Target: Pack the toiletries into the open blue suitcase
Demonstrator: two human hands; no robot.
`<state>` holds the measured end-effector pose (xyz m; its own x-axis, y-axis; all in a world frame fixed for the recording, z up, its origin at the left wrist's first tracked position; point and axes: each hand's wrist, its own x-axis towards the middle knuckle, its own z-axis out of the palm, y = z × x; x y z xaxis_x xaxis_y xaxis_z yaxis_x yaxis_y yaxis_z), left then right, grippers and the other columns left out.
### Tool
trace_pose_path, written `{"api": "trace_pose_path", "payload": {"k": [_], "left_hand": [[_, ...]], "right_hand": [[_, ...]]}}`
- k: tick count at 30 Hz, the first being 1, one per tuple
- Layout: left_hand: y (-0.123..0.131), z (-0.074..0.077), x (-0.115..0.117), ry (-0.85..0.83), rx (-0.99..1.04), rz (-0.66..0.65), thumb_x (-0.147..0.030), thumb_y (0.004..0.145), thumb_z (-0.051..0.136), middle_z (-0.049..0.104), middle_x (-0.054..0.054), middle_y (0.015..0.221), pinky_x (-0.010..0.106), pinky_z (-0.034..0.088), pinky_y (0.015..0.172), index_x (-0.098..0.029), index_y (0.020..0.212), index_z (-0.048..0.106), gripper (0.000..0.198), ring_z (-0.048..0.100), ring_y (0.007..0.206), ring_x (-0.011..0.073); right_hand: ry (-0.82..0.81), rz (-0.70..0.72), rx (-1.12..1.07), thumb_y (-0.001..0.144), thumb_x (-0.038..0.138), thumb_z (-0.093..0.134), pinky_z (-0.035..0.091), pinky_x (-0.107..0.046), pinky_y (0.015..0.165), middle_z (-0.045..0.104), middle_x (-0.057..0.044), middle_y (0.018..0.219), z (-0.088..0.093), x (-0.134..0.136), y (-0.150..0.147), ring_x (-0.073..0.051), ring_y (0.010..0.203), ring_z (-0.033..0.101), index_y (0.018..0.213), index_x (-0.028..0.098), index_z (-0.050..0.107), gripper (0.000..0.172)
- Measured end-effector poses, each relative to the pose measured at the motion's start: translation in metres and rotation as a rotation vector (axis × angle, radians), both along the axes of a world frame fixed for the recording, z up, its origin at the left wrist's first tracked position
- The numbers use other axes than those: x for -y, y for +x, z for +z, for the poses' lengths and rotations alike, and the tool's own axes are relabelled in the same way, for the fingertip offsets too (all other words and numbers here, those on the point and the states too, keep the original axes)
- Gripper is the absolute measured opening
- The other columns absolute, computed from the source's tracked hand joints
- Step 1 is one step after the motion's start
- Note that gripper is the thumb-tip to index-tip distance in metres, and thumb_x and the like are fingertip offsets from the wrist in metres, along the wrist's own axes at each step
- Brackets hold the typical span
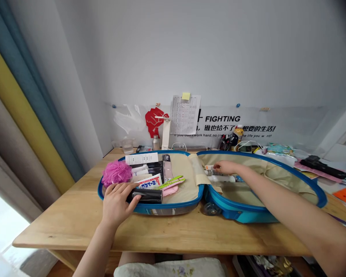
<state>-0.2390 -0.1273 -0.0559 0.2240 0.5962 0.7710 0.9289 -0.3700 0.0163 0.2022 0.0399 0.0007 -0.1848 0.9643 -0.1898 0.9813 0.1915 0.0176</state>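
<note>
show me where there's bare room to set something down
Bare: lining in the suitcase between the green sticks and hinge flap; the table in front, either side of the left forearm. Crowded: the suitcase's left end, with puff, white pack and black case by the left hand; also near the right hand, a white tube.

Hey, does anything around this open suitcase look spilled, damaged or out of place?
Nothing looks spilled or broken in the suitcase. One oddity: on the wall, a paper sheet hangs over the banner, hiding part of its message.

The black container (150, 196) is glossy, the table (167, 234) wooden.
</note>
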Motion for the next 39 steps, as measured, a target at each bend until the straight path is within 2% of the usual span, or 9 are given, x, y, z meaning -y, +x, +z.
{"api": "trace_pose_path", "payload": {"k": [4,10,14,17,28,32,39], "left_hand": [[0.004,-0.003,0.003,0.041,0.024,0.020,-0.038,0.094,0.040,0.074,0.004,0.089,0.037,0.038,0.080,-0.021,0.097,0.069,0.034,0.065,0.081,0.0209],[0.006,-0.004,0.002,0.043,0.040,0.021,-0.032,0.094,0.041,0.073,0.002,0.085,0.036,0.037,0.075,-0.020,0.092,0.069,0.030,0.064,0.077,0.0198],[0.007,-0.003,0.002,0.033,0.046,0.031,-0.031,0.094,0.042,0.072,0.002,0.083,0.035,0.037,0.075,-0.021,0.091,0.068,0.029,0.063,0.076,0.0194],[0.007,-0.003,0.002,0.040,0.042,0.031,-0.031,0.094,0.042,0.072,0.001,0.081,0.035,0.036,0.074,-0.021,0.090,0.068,0.028,0.062,0.074,0.0192],[0.005,-0.006,0.001,0.049,0.030,0.018,-0.030,0.095,0.042,0.072,0.001,0.082,0.036,0.037,0.077,-0.021,0.093,0.066,0.026,0.062,0.075,0.0195],[0.005,-0.005,0.001,0.051,0.034,0.018,-0.030,0.094,0.042,0.071,0.001,0.082,0.036,0.037,0.077,-0.021,0.093,0.067,0.026,0.062,0.075,0.0194],[0.006,-0.003,0.002,0.031,0.036,0.020,-0.031,0.094,0.041,0.072,0.001,0.083,0.036,0.037,0.076,-0.021,0.093,0.067,0.028,0.062,0.076,0.0194]], "right_hand": [[-0.010,0.005,0.015,0.076,0.026,0.058,0.049,-0.034,0.085,0.068,-0.012,0.115,-0.006,0.000,-0.001,-0.027,0.102,0.064,0.107,0.018,0.068,0.034],[-0.027,-0.026,0.019,0.069,0.023,0.064,0.048,-0.035,0.087,0.064,-0.014,0.118,-0.006,0.003,0.003,-0.028,0.104,0.062,0.109,0.016,0.064,0.040],[-0.067,-0.082,0.029,0.061,0.024,0.070,0.050,-0.037,0.078,0.066,-0.015,0.107,-0.005,0.004,0.013,-0.031,0.095,0.064,0.100,0.015,0.064,0.041],[-0.113,-0.090,0.020,0.056,0.022,0.073,0.050,-0.036,0.075,0.068,-0.012,0.097,-0.006,0.006,0.021,-0.030,0.090,0.065,0.092,0.016,0.065,0.037],[-0.229,-0.061,-0.049,0.049,0.034,0.078,0.049,-0.039,0.077,0.070,-0.009,0.098,-0.006,0.004,0.027,-0.030,0.092,0.065,0.092,0.021,0.071,0.046],[-0.267,-0.039,-0.098,0.048,0.036,0.079,0.049,-0.036,0.077,0.071,-0.009,0.099,-0.006,0.005,0.028,-0.030,0.093,0.066,0.090,0.022,0.072,0.044],[-0.243,-0.048,-0.102,0.045,0.039,0.078,0.049,-0.039,0.079,0.070,-0.010,0.098,-0.008,0.000,0.032,-0.032,0.094,0.064,0.088,0.020,0.069,0.048]]}}
